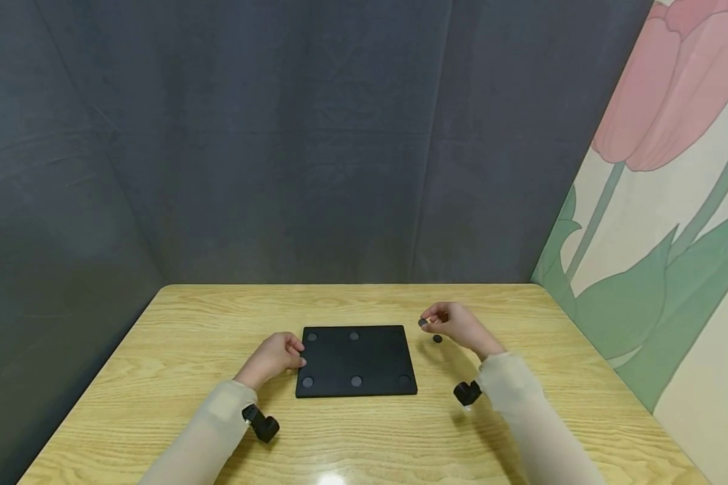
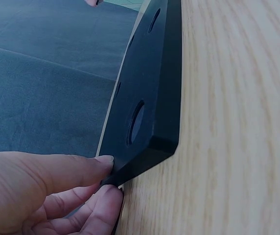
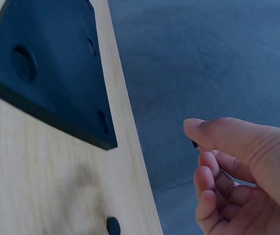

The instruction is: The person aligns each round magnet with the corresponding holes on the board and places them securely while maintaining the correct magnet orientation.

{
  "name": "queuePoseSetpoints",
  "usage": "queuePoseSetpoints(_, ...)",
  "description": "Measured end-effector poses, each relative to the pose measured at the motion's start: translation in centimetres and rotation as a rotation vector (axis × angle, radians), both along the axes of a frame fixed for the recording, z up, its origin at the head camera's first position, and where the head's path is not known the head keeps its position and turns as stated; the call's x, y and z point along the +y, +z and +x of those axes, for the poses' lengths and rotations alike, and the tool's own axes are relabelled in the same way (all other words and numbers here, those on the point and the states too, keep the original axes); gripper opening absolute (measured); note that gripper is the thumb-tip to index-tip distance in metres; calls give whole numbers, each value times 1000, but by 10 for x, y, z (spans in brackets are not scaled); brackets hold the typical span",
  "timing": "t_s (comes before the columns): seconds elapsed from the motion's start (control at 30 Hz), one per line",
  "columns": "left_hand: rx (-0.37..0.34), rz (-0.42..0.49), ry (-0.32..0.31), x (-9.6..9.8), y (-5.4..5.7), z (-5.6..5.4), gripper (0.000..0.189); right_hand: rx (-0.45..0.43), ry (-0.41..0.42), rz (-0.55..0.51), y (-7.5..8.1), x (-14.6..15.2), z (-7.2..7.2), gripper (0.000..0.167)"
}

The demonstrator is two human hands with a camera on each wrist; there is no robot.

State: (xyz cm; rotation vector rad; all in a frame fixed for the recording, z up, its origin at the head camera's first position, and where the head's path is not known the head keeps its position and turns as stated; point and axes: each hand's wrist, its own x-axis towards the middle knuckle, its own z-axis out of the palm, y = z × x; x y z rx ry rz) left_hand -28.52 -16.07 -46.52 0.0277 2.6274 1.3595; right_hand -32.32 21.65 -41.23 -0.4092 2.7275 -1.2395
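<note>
A flat black board (image 1: 356,357) with round recesses lies on the table. My left hand (image 1: 277,353) holds its left edge; in the left wrist view the thumb (image 2: 76,171) lies against the board's face near a corner, with fingers at the rim. Grey rounds show in the left and middle recesses, while the right-hand recess (image 3: 24,63) looks dark. Beyond the board's right side, my right hand (image 1: 455,325) is raised and pinches a small dark disc (image 1: 422,322) between thumb and forefinger. Most of that disc is hidden in the right wrist view. Another dark disc (image 1: 437,339) lies on the table below this hand.
The wooden table (image 1: 218,323) reaches back to a dark grey curtain (image 1: 291,148), which also hangs along the left. A wall painted with tulips (image 1: 673,269) stands at the right. Each wrist carries a small black camera (image 1: 261,423).
</note>
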Motion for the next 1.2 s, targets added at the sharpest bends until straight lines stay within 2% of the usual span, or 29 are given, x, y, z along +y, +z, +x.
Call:
queuePoseSetpoints(0.37, -3, 7, -4, 0, -1, -2, 21, -30, 53, -23, -3, -16, 9, 17)
queuePoseSetpoints(0.63, -4, 7, -3, 0, 0, -2, 21, -2, 108, -38, -10, -23, 18, 14)
queuePoseSetpoints(1.0, -11, 5, -3, 1, 1, -1, 21, -34, 154, -35, -22, -27, 27, 15)
queuePoseSetpoints(1.2, -9, 1, -1, -1, 3, 0, 22, -28, 206, -27, -30, -27, 31, 16)
